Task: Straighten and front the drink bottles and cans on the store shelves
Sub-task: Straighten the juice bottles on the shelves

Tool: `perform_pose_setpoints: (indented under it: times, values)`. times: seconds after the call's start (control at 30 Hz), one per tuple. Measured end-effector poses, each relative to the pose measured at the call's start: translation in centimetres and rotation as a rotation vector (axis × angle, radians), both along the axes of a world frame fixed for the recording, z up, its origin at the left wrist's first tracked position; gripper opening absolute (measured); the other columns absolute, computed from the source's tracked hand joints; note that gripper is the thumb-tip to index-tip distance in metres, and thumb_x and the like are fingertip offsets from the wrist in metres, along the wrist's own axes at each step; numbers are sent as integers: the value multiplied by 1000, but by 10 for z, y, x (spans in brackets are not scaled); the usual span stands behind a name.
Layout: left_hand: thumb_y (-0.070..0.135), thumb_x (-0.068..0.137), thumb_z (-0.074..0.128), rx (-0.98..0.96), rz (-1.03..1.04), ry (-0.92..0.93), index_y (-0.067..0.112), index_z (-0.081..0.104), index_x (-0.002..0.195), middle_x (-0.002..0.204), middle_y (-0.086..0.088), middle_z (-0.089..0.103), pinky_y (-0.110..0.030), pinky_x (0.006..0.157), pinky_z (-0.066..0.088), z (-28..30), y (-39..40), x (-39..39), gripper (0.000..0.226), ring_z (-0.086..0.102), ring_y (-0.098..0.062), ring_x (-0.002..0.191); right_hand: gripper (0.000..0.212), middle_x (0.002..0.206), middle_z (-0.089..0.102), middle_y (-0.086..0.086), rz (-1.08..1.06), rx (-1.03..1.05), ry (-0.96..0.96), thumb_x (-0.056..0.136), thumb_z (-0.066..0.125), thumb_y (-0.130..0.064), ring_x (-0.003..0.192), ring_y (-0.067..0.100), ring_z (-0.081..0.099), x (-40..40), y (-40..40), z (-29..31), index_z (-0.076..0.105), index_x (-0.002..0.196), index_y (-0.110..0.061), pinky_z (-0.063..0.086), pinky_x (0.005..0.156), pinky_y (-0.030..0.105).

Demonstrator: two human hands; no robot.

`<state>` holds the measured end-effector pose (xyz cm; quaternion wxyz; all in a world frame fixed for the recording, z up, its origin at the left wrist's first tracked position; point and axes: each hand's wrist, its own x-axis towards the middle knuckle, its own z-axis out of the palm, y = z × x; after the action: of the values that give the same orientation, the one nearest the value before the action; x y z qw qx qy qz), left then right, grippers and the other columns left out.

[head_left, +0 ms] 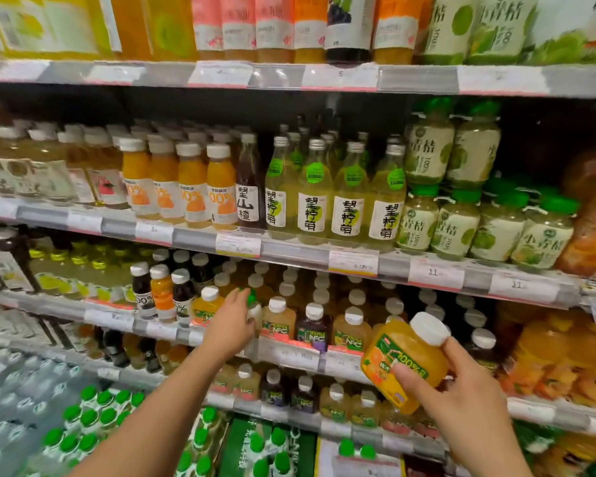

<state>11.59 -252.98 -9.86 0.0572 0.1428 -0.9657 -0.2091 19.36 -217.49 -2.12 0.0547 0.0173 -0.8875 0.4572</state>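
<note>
Shelves (289, 251) of juice bottles fill the head view. Right hand (468, 404) grips an orange juice bottle (405, 359) with a white cap, tilted, in front of the lower shelf row. Left hand (231, 325) reaches into the third shelf, fingers curled around a green-capped bottle (254, 309) among white-capped NFC bottles (313, 327).

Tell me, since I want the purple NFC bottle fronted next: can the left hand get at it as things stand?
Probably not yet: the left hand grips a green-capped bottle. Otherwise the purple NFC bottle stands unblocked at the shelf's front edge, nearby.
</note>
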Motion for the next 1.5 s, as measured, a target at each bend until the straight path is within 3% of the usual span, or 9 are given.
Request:
perform_pose_setpoints:
  times: [0.2, 0.53, 0.7, 0.83, 1.03, 1.17, 1.3, 1.4, 1.5]
  values:
    - [29, 100, 56, -17, -34, -74, 13, 32, 151, 154, -10, 37, -40, 99, 46, -13, -33, -41, 59, 52, -30, 130, 59, 80, 69, -18, -50, 143, -39, 69, 84, -54, 70, 5, 64, 0, -41, -1, 56, 119, -43, 44, 65, 19]
    - [35, 90, 70, -68, -86, 114, 20, 53, 134, 124, -1, 47, -38, 82, 53, -41, -62, -32, 49, 58, -25, 109, 57, 95, 66, -21, 18, 183, -25, 72, 82, -58, 87, 7, 65, -12, -103, -17, 51, 118, -44, 53, 83, 38]
    - [25, 88, 76, 230, -76, 520, 18, 59, 124, 118, 3, 55, -27, 88, 43, -39, -66, 30, 41, 50, -15, 107, 60, 100, 65, -22, 133, 261, 10, 71, 87, -51, 88, 7, 63, -34, -143, -27, 50, 118, -45, 53, 81, 29]
    - [25, 91, 74, 540, -26, 507, 28, 57, 125, 99, 19, 64, -11, 70, 42, -40, -72, 81, 38, 60, 1, 86, 52, 91, 62, -22, 232, 308, 45, 67, 91, -30, 83, 7, 58, -63, -182, -33, 53, 101, -37, 39, 65, 7]
    - [30, 90, 75, 574, 25, 428, 38, 55, 122, 92, 21, 65, -10, 66, 44, -50, -104, 116, 39, 62, 5, 85, 53, 103, 60, -6, 343, 343, 50, 67, 90, -35, 98, 19, 58, -115, -254, -45, 55, 107, -28, 40, 76, 32]
    - [31, 89, 76, 543, 66, 414, 35, 56, 122, 93, 17, 66, -25, 69, 52, -57, -123, 128, 39, 62, 1, 82, 67, 114, 68, 2, 373, 459, 47, 67, 91, -41, 108, 24, 61, -147, -293, -58, 61, 123, -18, 49, 86, 37]
    - [32, 89, 76, 524, 91, 400, 36, 56, 122, 90, 19, 67, -26, 59, 48, -65, -136, 139, 39, 62, -2, 70, 46, 94, 65, -2, 373, 640, -12, 73, 87, -46, 97, 26, 66, -169, -317, -68, 60, 98, -19, 49, 72, 36]
    - [32, 89, 75, 522, 96, 379, 39, 56, 121, 88, 19, 67, -31, 62, 54, -72, -141, 145, 38, 63, -2, 72, 55, 103, 66, 4, 378, 765, -62, 79, 82, -47, 103, 29, 65, -182, -327, -73, 58, 119, -18, 49, 76, 36]
    - [33, 88, 76, 486, 87, 355, 38, 57, 121, 85, 21, 65, -18, 56, 44, -76, -142, 147, 39, 60, 1, 67, 57, 109, 64, 3, 405, 811, -127, 80, 82, -45, 106, 28, 63, -190, -330, -77, 56, 122, -18, 49, 78, 36]
